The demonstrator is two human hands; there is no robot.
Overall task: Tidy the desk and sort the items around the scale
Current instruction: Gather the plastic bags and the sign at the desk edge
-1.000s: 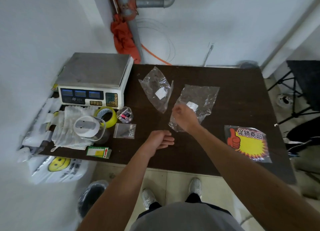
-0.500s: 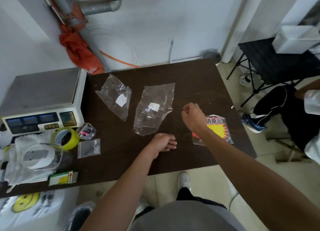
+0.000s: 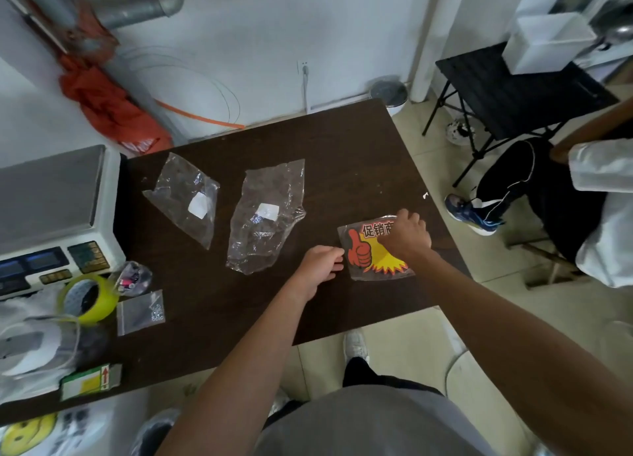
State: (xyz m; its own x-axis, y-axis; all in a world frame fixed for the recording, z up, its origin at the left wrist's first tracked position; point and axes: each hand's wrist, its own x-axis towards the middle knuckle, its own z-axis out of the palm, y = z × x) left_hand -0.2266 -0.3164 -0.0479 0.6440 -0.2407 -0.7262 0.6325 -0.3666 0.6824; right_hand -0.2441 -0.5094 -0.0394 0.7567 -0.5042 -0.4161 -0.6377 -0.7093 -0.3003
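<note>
Brushed steel tops the scale [image 3: 51,195], the boxy white machine at the left end of the dark wood-grain bench [image 3: 342,168], and I place everything else from it. Just in front of the scale sit a yellow tape roll [image 3: 88,298], lying flat on its side, and a small flat zip bag [image 3: 140,313] with a pinch of tiny metal bits in one corner. I judge these small things are huddled there because the scale is where they belong. To the right of the scale lie two clear film bags, thin, crinkled and shiny, each with a white label: the nearer bag [image 3: 186,199] is roughly triangular, and the farther bag [image 3: 265,216] is longer and more rumpled. Both are spread flat and apart, so I can read each one. Further right from the scale, my left hand [image 3: 320,267] rests on the wood, loosely curled and holding nothing, its fingertips just beside the left edge of the sign [image 3: 368,253]. I judge it is there to steady that edge. The sign is a glossy flat sheet in red and yellow, with a thumbs-up and a starburst, well away from the scale near the bench's right edge. My right hand [image 3: 406,236] lies over its upper right part with fingers bent down. I cannot tell whether they pinch the slick sheet or only press it.
</note>
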